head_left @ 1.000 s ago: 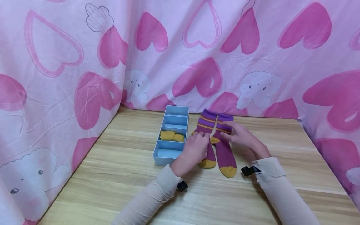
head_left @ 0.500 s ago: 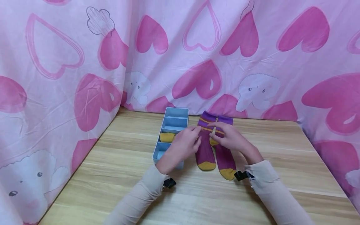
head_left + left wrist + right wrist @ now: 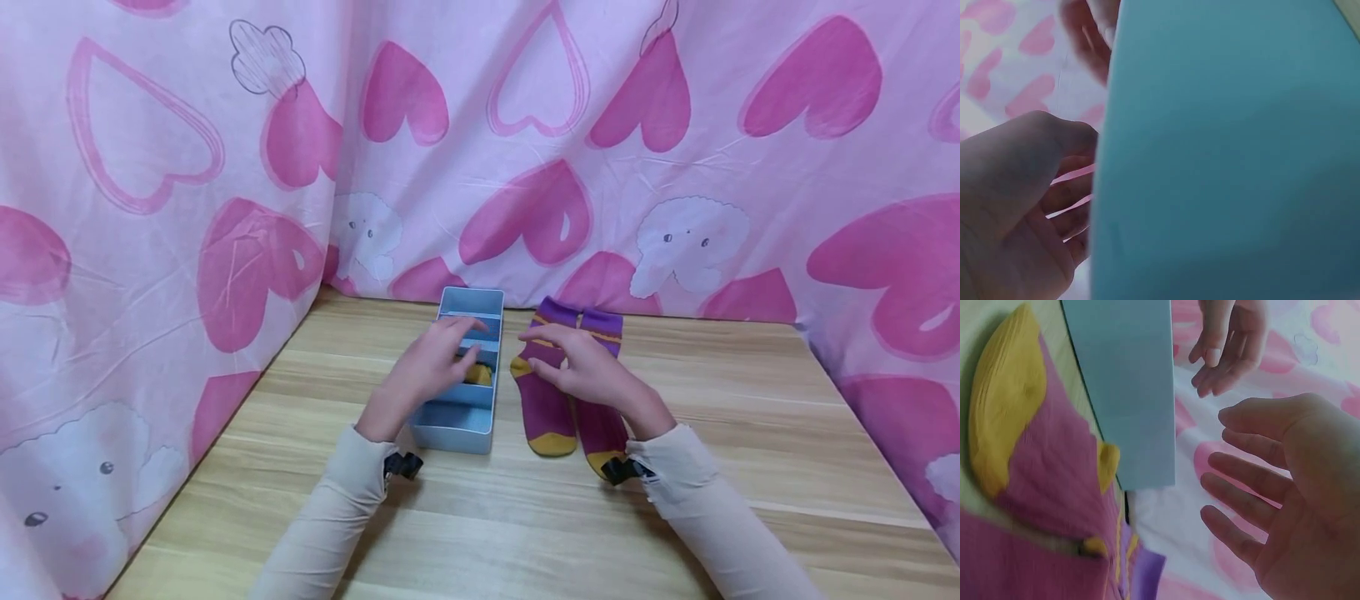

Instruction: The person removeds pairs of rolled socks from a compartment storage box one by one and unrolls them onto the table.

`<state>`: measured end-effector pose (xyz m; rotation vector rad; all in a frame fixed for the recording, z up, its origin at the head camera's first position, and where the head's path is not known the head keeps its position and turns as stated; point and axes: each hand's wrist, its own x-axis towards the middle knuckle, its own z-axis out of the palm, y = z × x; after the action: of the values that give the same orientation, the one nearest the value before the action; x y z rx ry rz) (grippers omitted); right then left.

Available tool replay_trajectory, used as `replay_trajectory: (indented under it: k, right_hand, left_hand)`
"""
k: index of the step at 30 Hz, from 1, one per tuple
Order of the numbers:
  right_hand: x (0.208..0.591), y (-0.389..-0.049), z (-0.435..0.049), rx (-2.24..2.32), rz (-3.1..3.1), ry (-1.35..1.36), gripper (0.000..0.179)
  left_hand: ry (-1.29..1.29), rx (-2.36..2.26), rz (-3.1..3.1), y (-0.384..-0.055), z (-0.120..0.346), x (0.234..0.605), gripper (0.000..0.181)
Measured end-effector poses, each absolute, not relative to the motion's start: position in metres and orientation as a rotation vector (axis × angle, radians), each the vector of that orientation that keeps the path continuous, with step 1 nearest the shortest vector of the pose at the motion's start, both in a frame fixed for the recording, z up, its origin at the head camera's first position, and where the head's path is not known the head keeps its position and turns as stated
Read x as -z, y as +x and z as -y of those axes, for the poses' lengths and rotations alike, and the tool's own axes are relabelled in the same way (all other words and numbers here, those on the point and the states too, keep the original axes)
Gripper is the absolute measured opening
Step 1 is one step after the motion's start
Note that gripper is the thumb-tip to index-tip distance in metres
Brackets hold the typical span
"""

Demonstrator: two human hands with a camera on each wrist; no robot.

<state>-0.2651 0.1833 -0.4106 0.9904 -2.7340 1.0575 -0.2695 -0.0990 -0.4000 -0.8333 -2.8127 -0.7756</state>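
Note:
Two maroon socks with mustard toes and heels and purple striped cuffs lie flat side by side: the left sock (image 3: 546, 408) and the right sock (image 3: 600, 425). Above them hovers my right hand (image 3: 588, 371), fingers spread and holding nothing, as the right wrist view shows (image 3: 1297, 481). A light blue divided box (image 3: 450, 440) stands just left of the socks. Over its middle is my left hand (image 3: 423, 367), fingers loosely bent with nothing in them. A folded mustard-yellow fabric bundle (image 3: 478, 375) sits in one compartment, partly hidden by that hand. The box wall (image 3: 1229, 144) fills most of the left wrist view.
Everything rests on a wood-grain table (image 3: 510, 533). A pink curtain (image 3: 420, 200) with hearts hangs along the back and both sides. Each wrist carries a small black camera mount, the left mount (image 3: 403, 464) close to the box's front corner.
My left hand has left the socks and moved left over the box. My right hand has shifted a little left above the socks. Socks and box stay in place.

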Motion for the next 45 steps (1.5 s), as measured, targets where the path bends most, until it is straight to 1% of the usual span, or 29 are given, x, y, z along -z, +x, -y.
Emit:
replay_trajectory:
  k: [10,16,21,31,38,45]
  right_hand:
    - [0.411,-0.267,-0.155,-1.104,2.767,1.101,0.042]
    - [0.413,-0.27,-0.143,-1.116,2.786,1.165,0.043]
    - [0.414,-0.271,-0.135,-1.139,2.798,1.196,0.041]
    - [0.418,-0.275,-0.121,-1.069,2.79,1.221,0.034]
    - [0.422,-0.275,-0.107,-0.973,2.838,1.248,0.032]
    - [0.421,-0.277,-0.096,-0.82,2.915,1.193,0.032]
  left_hand:
    - [-0.639,0.884,2.801,-0.287,0.129,0.417,0.03]
    - [-0.522,0.897,2.76,-0.294,0.138,0.43,0.022]
    - [-0.462,0.935,2.7,-0.297,0.14,0.442,0.018]
    - [-0.382,1.171,2.675,-0.3,0.145,0.455,0.023]
    - [-0.349,1.26,2.693,-0.302,0.147,0.459,0.022]
    - [-0.338,1.266,2.725,-0.302,0.146,0.458,0.023]
